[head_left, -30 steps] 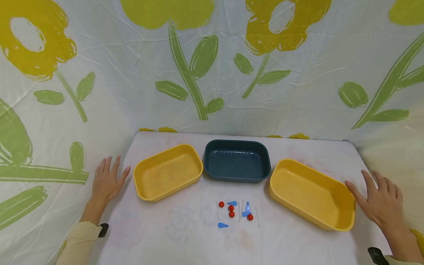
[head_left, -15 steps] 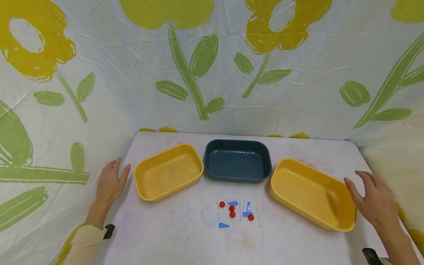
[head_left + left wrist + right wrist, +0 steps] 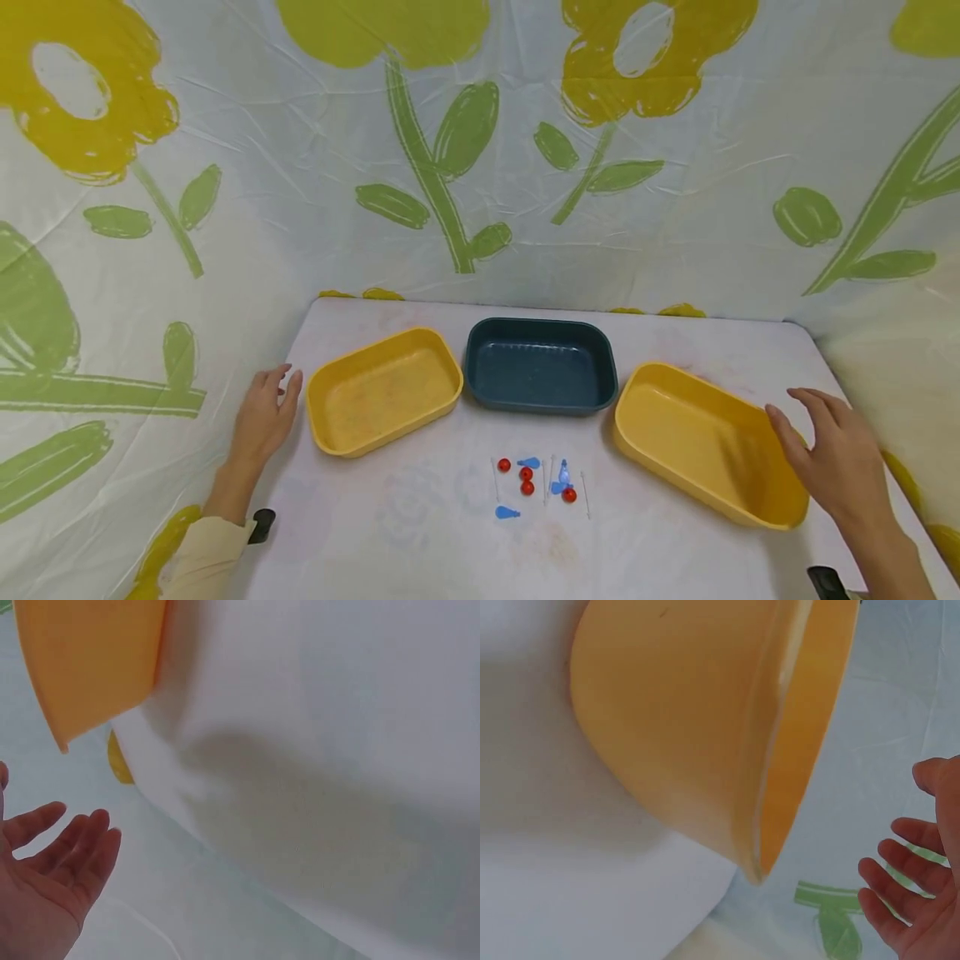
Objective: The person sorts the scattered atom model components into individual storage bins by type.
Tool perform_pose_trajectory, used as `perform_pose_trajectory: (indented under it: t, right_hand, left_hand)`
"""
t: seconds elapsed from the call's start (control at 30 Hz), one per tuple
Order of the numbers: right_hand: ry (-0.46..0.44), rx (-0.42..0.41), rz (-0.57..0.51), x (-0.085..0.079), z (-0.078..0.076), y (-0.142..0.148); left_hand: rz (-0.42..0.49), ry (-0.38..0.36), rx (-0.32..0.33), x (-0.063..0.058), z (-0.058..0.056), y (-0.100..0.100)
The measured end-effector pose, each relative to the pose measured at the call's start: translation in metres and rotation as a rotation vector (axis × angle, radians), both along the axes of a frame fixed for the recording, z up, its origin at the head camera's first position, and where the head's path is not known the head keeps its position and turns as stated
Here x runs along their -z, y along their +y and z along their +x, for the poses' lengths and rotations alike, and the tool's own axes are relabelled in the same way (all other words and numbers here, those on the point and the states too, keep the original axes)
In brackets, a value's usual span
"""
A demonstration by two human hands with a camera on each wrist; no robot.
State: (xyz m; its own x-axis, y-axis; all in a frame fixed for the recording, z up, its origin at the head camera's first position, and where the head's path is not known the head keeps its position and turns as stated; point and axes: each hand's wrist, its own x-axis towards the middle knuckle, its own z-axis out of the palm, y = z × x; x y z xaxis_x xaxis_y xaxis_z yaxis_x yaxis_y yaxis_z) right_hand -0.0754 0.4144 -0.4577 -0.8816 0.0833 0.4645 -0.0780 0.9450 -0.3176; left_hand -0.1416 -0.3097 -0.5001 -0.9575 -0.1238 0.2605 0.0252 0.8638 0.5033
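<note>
My left hand (image 3: pixel 262 421) hovers beside the left yellow bin (image 3: pixel 384 433), its fingers loosely bent and holding nothing. In the left wrist view the same hand (image 3: pixel 56 885) shows its palm, apart from the bin's corner (image 3: pixel 97 675). My right hand (image 3: pixel 843 458) is over the outer end of the right yellow bin (image 3: pixel 697 483), thumb and fingers spread around air. The right wrist view has that hand (image 3: pixel 919 877) apart from the bin's rim (image 3: pixel 769 750). Between the bins at the back stands a dark teal bin (image 3: pixel 540 408).
Several small things lie on the white-covered table (image 3: pixel 420 533) in front of the bins: red balls (image 3: pixel 504 465), blue bulb-shaped pieces (image 3: pixel 507 512) and thin white sticks (image 3: pixel 586 495). A flower-printed cloth (image 3: pixel 300 167) hangs behind and at the sides.
Both hands have drifted inward, the left to the right and slightly down, the right to the left. Their fingers are bent more than before. The bins and small things have stayed put.
</note>
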Motion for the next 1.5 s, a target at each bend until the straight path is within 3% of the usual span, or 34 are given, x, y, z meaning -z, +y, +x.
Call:
perform_pose_trajectory:
  t: [0.2,0.43,0.57,0.87,1.2,1.5]
  right_hand:
    - [-0.036,0.006,-0.006,-0.005,0.003,-0.009]
    - [0.010,-0.048,-0.020,-0.009,0.003,-0.024]
    - [0.028,-0.084,-0.025,-0.011,0.003,-0.033]
    - [0.030,-0.143,-0.017,-0.018,0.004,-0.052]
    - [0.028,-0.205,-0.010,-0.023,0.002,-0.072]
    - [0.065,-0.265,-0.012,-0.021,0.000,-0.093]
  left_hand:
    - [0.037,-0.030,-0.019,0.003,0.006,0.012]
    - [0.101,0.086,-0.032,0.008,0.013,0.015]
    - [0.139,0.115,-0.058,0.010,0.018,0.014]
    - [0.248,0.039,-0.141,0.011,0.025,0.020]
    - [0.562,-0.047,-0.149,0.017,0.025,0.024]
    - [0.779,-0.114,-0.189,0.014,0.024,0.025]
